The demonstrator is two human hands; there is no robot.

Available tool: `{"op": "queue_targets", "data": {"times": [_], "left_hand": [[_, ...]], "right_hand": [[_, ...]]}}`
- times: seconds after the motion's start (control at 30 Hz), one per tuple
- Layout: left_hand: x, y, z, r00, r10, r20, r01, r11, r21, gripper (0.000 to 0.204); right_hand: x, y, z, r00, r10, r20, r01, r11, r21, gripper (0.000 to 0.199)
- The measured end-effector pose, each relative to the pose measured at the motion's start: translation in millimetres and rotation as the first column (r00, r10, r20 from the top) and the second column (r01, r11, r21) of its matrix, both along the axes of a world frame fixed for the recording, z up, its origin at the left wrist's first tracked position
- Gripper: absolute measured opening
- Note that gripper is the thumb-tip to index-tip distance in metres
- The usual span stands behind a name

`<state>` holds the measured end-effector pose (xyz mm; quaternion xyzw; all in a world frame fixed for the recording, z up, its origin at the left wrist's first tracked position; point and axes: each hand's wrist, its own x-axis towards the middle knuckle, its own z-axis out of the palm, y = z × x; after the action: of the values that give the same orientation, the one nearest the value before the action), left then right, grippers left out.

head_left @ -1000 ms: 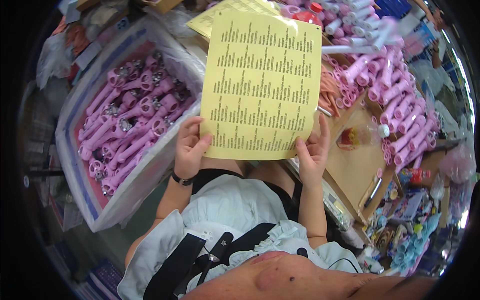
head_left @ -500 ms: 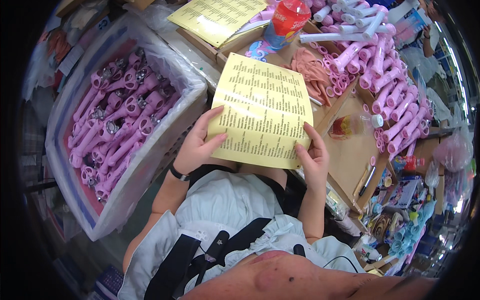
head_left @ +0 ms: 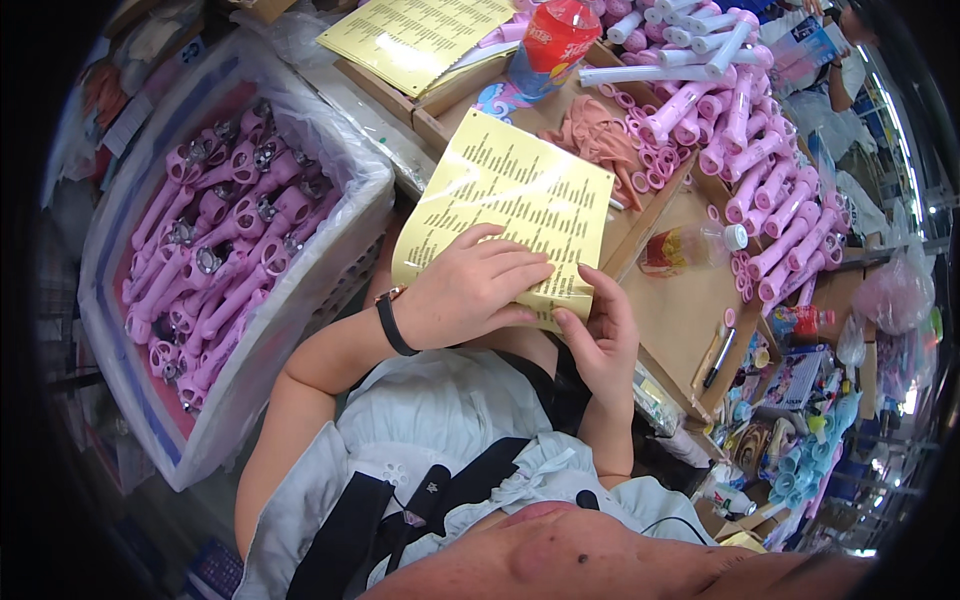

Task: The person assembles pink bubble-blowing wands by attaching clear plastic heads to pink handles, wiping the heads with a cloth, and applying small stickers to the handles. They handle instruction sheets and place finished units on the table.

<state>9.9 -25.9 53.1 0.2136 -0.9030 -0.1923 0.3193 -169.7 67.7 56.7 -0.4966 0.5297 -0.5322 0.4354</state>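
Note:
A yellow sheet of printed labels is held up over my lap, its lower edge bent. My right hand grips its lower right corner between thumb and fingers. Across the lower part of the sheet lies my left hand, fingers stretched toward that same corner and resting on the surface. Its fingertips are close to my right thumb. Whether a label has come loose under them is too small to tell.
On the left stands a lined crate of pink wands. The wooden tray on the right holds a lying bottle, pens, pink rings and a cloth. More pink wands and label sheets are behind.
My left hand has let go of the sheet's left edge and moved right, onto its lower part. The sheet has tilted slightly. My right hand still grips the corner.

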Motion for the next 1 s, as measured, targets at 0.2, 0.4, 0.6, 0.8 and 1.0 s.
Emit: {"op": "queue_targets", "data": {"times": [0.2,0.4,0.6,0.8,1.0], "left_hand": [[4.5,3.0,-0.6,1.000,-0.005,-0.005,0.004,0.998,-0.056,0.030],[20.3,2.5,16.4,0.999,0.006,0.054,-0.006,1.000,0.004,0.018],[89.1,-19.1,66.4,0.996,0.058,0.070,-0.062,0.996,0.066,0.015],[99.9,-20.1,73.3,0.938,0.193,-0.287,0.033,0.775,0.631,0.015],[59.8,-16.4,20.9,0.857,0.371,-0.357,0.104,0.554,0.826,0.019]], "right_hand": [[-0.2,-7.5,22.3,0.719,-0.213,-0.661,-0.056,0.931,-0.360,0.027],[2.1,-14.8,25.4,0.812,-0.163,-0.561,-0.035,0.945,-0.326,0.011],[-19.9,-2.1,38.7,0.868,-0.325,-0.375,0.204,0.922,-0.328,0.005],[-12.2,0.5,33.4,0.968,-0.229,-0.103,0.220,0.971,-0.089,0.003],[-29.4,3.3,13.0,0.956,-0.258,0.142,0.261,0.965,0.001,0.016]]}}
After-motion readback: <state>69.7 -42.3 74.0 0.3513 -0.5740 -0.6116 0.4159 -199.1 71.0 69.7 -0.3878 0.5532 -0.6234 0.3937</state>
